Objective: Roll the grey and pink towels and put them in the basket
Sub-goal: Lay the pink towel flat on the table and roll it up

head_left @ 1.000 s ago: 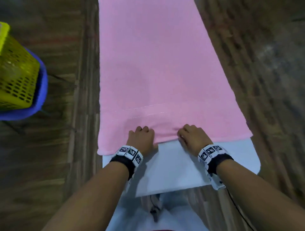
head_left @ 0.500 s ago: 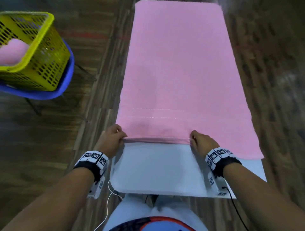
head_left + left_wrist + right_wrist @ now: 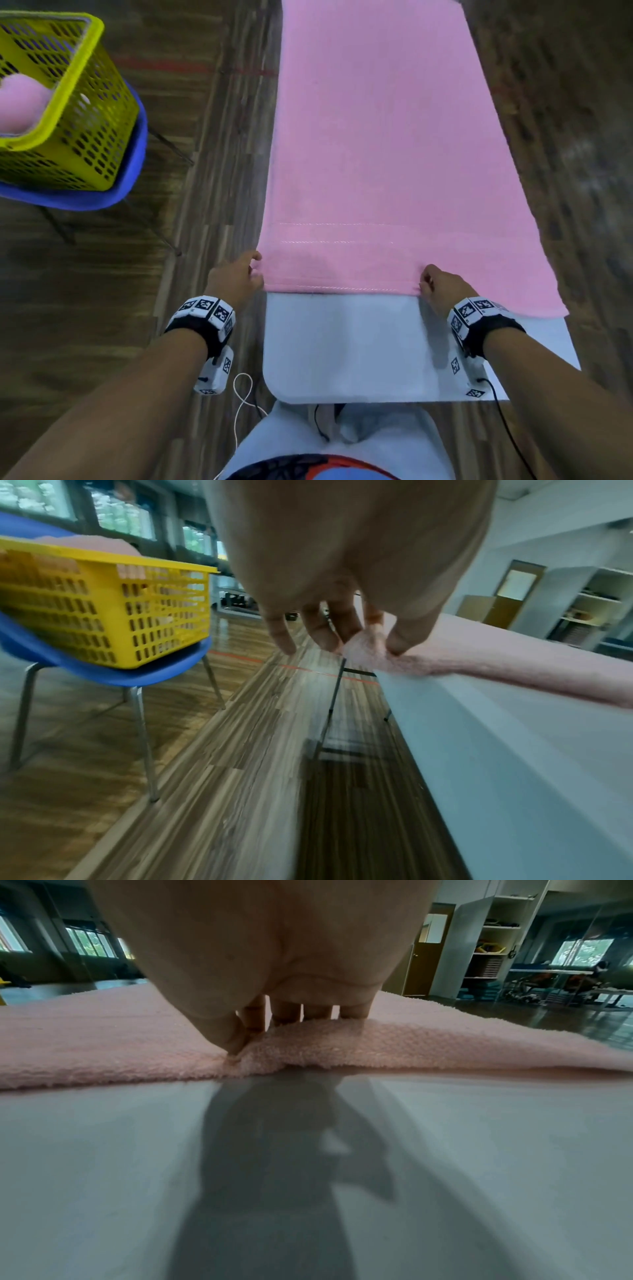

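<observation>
A long pink towel [image 3: 383, 137] lies flat along the white table [image 3: 359, 349], its near edge folded over into a narrow first roll [image 3: 339, 284]. My left hand [image 3: 255, 270] pinches the roll's left end [image 3: 363, 645] at the table's left edge. My right hand [image 3: 424, 281] pinches the near edge further right, thumb and fingers on the cloth [image 3: 240, 1050]. The right end of the near edge [image 3: 513, 301] lies flat beyond that hand. A yellow basket [image 3: 68, 113] at the far left holds a rolled pink towel [image 3: 20, 102]. No grey towel shows.
The basket [image 3: 103, 615] sits on a blue chair [image 3: 113, 195] with metal legs on the wooden floor [image 3: 102, 308], left of the table. Cables [image 3: 243, 394] hang near my lap. Shelves [image 3: 493, 942] and another table stand far off in the room.
My hands have spread apart along the near edge, the left one out to the towel's left corner. The edge is now turned over into a thin roll. The head view swung left and the basket came into sight.
</observation>
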The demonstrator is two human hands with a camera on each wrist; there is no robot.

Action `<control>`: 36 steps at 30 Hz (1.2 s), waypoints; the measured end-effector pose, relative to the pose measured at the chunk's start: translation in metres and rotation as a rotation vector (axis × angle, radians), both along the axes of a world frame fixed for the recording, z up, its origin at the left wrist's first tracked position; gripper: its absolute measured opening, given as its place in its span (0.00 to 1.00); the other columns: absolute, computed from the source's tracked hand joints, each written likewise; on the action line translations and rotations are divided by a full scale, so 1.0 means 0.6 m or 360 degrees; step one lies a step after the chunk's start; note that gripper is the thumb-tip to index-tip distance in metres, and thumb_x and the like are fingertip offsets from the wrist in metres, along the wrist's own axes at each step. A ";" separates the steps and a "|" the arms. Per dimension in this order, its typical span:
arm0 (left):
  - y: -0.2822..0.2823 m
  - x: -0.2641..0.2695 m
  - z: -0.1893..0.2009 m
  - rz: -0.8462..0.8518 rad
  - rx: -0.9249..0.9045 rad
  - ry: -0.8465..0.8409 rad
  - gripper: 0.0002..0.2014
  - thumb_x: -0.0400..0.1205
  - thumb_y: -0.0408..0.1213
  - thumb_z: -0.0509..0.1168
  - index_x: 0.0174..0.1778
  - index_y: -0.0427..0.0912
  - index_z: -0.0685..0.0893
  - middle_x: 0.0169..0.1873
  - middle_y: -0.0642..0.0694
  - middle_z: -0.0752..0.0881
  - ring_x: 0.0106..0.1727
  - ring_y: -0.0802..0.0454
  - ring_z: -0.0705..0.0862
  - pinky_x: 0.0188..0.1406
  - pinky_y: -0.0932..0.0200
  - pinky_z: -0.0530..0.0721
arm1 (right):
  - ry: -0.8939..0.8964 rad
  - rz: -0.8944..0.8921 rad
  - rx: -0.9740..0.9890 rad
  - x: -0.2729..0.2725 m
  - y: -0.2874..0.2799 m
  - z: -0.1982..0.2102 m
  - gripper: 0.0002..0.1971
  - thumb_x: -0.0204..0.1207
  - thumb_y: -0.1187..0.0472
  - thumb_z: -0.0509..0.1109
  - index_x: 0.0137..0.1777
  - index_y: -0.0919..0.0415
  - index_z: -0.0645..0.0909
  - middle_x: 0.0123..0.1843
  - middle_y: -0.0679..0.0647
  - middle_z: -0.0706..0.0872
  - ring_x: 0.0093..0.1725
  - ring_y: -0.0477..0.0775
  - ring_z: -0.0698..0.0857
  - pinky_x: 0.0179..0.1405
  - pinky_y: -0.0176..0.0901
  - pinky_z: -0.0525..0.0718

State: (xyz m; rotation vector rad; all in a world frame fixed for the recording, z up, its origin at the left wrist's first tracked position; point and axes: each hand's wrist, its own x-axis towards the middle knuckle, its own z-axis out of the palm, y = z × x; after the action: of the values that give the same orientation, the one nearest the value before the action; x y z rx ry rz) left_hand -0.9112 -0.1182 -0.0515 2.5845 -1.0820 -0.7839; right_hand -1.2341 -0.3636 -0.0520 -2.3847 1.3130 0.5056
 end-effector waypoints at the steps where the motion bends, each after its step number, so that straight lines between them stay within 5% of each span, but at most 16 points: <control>1: -0.005 -0.003 0.000 -0.0039 -0.0007 -0.0126 0.21 0.78 0.38 0.65 0.69 0.49 0.77 0.53 0.41 0.87 0.53 0.37 0.83 0.57 0.47 0.81 | 0.0008 -0.0008 0.0002 0.002 0.000 0.001 0.04 0.84 0.55 0.58 0.48 0.54 0.68 0.37 0.53 0.81 0.37 0.57 0.78 0.35 0.45 0.74; 7: -0.059 -0.124 0.015 -0.0755 -0.0349 -0.0473 0.23 0.75 0.40 0.69 0.68 0.48 0.79 0.60 0.41 0.84 0.55 0.40 0.83 0.52 0.44 0.81 | -0.0029 0.0004 0.0066 0.006 -0.002 0.011 0.05 0.83 0.56 0.57 0.47 0.55 0.68 0.34 0.51 0.79 0.33 0.52 0.77 0.28 0.43 0.69; 10: -0.098 -0.202 0.018 -0.0969 -0.0189 -0.0449 0.20 0.77 0.42 0.64 0.67 0.50 0.77 0.61 0.45 0.82 0.57 0.42 0.81 0.56 0.46 0.79 | -0.0152 0.0109 0.0153 -0.001 -0.014 0.011 0.08 0.82 0.51 0.58 0.46 0.55 0.69 0.36 0.53 0.82 0.36 0.56 0.80 0.34 0.46 0.76; 15: -0.144 -0.258 0.039 -0.0865 0.0250 -0.0633 0.13 0.81 0.38 0.58 0.61 0.44 0.77 0.56 0.44 0.81 0.51 0.42 0.82 0.48 0.50 0.76 | -0.0329 0.0328 0.0340 -0.041 -0.049 0.003 0.15 0.74 0.40 0.68 0.45 0.49 0.71 0.35 0.47 0.80 0.33 0.47 0.77 0.30 0.41 0.72; 22: -0.169 -0.336 0.038 -0.0689 0.0628 -0.0872 0.21 0.83 0.37 0.51 0.72 0.35 0.69 0.61 0.40 0.83 0.60 0.40 0.83 0.65 0.45 0.72 | -0.0352 0.0617 0.0202 -0.118 -0.111 -0.011 0.03 0.78 0.52 0.63 0.43 0.46 0.73 0.39 0.43 0.76 0.39 0.49 0.78 0.35 0.41 0.70; 36: -0.249 -0.396 0.042 -0.0430 0.1198 -0.0793 0.24 0.84 0.38 0.57 0.74 0.28 0.67 0.63 0.39 0.77 0.62 0.43 0.78 0.57 0.50 0.78 | -0.0191 0.0530 0.0179 -0.291 -0.285 0.020 0.09 0.74 0.67 0.65 0.49 0.59 0.85 0.48 0.56 0.81 0.48 0.58 0.82 0.49 0.46 0.78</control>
State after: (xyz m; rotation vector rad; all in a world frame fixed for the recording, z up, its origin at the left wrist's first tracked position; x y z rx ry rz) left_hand -1.1491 -0.2679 -0.0260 3.4443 -1.5287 -0.7160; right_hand -1.4084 -0.5345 -0.0398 -2.5049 0.8172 0.5034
